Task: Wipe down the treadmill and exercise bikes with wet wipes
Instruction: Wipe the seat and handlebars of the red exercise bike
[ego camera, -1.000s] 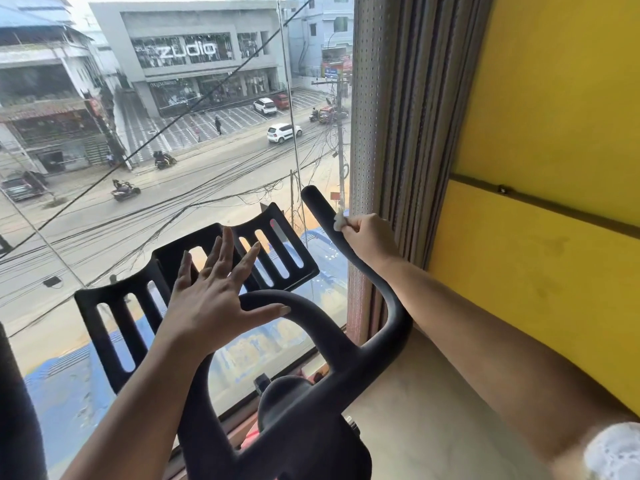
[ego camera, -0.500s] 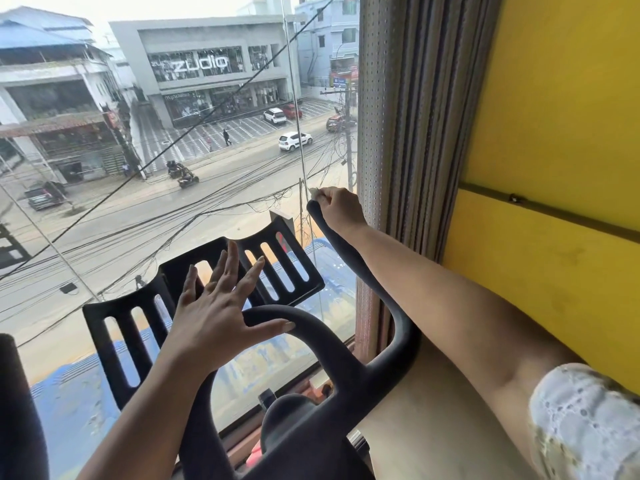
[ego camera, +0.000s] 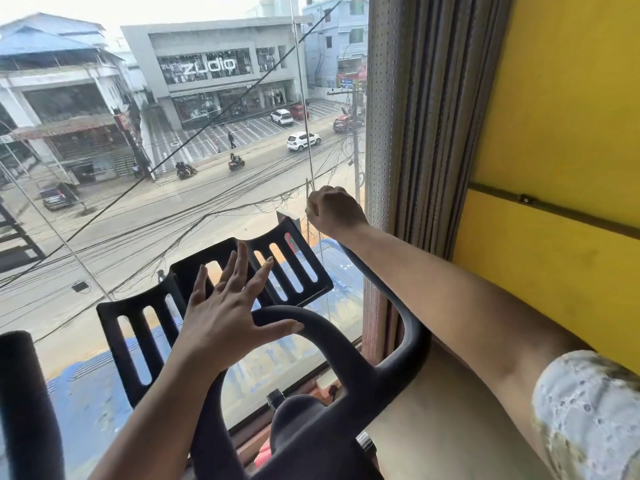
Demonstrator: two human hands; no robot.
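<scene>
Reaching forward, the right hand is closed in a fist at the upper tip of the bike's handlebar, fingers curled round the bar end; whether a wipe lies inside the fist cannot be told. The right forearm runs along the bar's right horn and hides most of it, and a white eyelet sleeve covers the upper arm. The left hand is spread flat, fingers apart and straight against the slotted black tray, thumb stretched over the handlebar's centre loop. The tray stands tilted above the loop, between the two arms. A second black grip rises at the far left. The bike faces a window over a street with cars and overhead cables. A striped curtain hangs just right of the fist, beside a yellow wall.
</scene>
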